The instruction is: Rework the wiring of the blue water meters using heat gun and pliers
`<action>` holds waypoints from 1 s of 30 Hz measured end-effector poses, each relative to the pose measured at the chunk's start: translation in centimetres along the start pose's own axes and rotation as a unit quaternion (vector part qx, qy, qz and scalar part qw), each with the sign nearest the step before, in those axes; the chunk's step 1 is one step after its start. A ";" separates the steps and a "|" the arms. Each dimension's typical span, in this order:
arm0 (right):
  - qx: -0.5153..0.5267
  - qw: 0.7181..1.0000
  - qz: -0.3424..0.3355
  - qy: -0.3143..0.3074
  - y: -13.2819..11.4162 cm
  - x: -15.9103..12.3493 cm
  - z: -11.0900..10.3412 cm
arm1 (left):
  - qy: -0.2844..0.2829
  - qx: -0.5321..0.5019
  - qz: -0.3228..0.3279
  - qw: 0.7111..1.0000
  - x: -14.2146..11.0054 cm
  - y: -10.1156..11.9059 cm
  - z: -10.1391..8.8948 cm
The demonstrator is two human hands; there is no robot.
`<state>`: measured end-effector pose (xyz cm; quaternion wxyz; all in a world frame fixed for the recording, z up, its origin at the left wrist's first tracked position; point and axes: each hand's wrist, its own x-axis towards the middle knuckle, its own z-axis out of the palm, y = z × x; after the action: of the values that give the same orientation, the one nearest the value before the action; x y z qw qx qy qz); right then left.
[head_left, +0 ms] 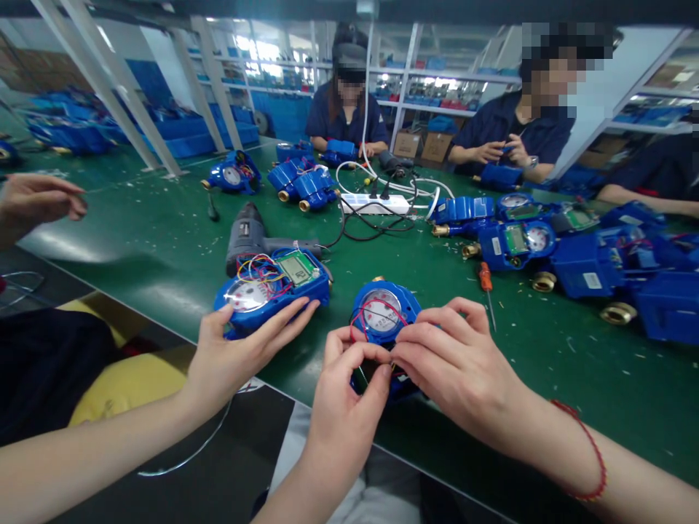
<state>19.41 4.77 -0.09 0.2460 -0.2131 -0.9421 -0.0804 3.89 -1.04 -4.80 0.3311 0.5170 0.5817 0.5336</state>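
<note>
head view: hands (349, 386) (456, 364) hold water meter (381, 313), brass end (378, 279) away

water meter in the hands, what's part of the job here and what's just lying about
Part of the job:
left hand
right hand
blue water meter
its red wires

Lying about:
electric drill
orange-handled screwdriver
white power strip
other blue meters

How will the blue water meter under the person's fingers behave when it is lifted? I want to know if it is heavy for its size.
The blue water meter is probably heavy for its size, since its brass pipe end looks like solid metal. Its rounded body may tip when set down. The red wires look floppy and could snag.
</note>
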 end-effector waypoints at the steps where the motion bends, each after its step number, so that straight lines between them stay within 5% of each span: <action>1: -0.001 1.000 0.001 0.000 0.0 0.0 -0.1 | -0.002 -0.003 -0.003 1.000 0.0 -0.1 0.0; 8: -0.070 0.984 -0.164 -0.012 0.5 0.6 -1.0 | -0.021 -0.030 -0.018 0.999 -0.1 -0.5 -0.1; 17: 0.026 0.999 -0.022 0.015 0.6 1.0 0.6 | -0.022 -0.041 -0.013 0.999 0.0 -0.2 0.0; 24: -0.024 0.994 0.074 0.081 2.9 -0.3 0.0 | -0.025 -0.062 -0.040 0.997 0.2 -0.5 -0.5; 30: 0.014 0.998 0.024 0.064 0.6 -0.1 -0.8 | -0.018 -0.057 -0.031 0.998 0.3 -0.4 -0.3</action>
<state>20.14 5.06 0.57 0.3102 -0.2269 -0.9201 -0.0749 3.42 -0.81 -5.11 0.3867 0.4885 0.5597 0.5465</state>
